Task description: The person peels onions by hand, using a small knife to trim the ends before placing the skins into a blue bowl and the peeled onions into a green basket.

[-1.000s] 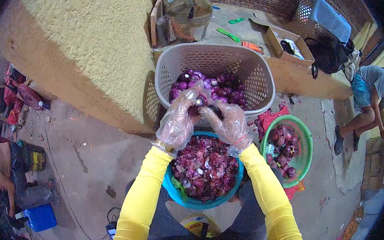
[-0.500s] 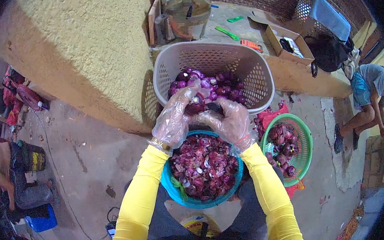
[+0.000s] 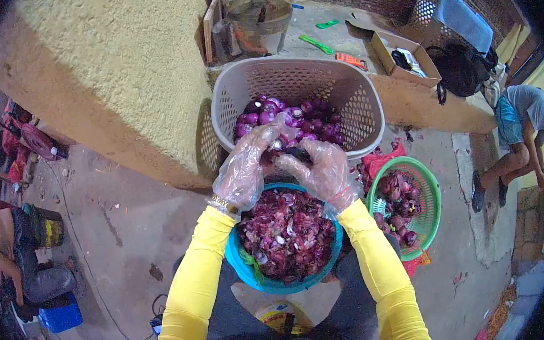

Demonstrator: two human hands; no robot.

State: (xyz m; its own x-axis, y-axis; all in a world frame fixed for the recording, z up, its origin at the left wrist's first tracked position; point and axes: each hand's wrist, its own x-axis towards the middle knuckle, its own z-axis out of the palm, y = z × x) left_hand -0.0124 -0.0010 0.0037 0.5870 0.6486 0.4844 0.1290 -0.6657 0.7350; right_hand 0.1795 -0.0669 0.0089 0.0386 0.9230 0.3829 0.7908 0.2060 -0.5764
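Observation:
Clear plastic gloves cover both hands, which meet above the near rim of a perforated grey basket [image 3: 360, 115] holding peeled purple onions [image 3: 316, 122]. My left hand [image 3: 246, 165] is closed around an onion, partly hidden by the fingers. Against that onion, my right hand [image 3: 324, 172] is closed on a small dark tool [image 3: 299, 155], probably a knife, whose blade I cannot make out. Below the hands, a blue basin [image 3: 236, 262] holds onion skins [image 3: 287, 236]. Unpeeled onions [image 3: 402, 204] lie in a green basket [image 3: 433, 211] on the right.
On the ledge stand a bucket [image 3: 263, 20] and an open cardboard box [image 3: 398, 64], with green [image 3: 316, 44] and orange [image 3: 351, 60] tools nearby. One person [image 3: 16, 254] is at the far left, another [image 3: 521, 125] at the right. A cable [image 3: 91, 267] crosses the floor.
The view has shifted slightly, moving the baskets a little left in the frame. Both hands remain together over the basket rim, with the fingers slightly shifted around the onion.

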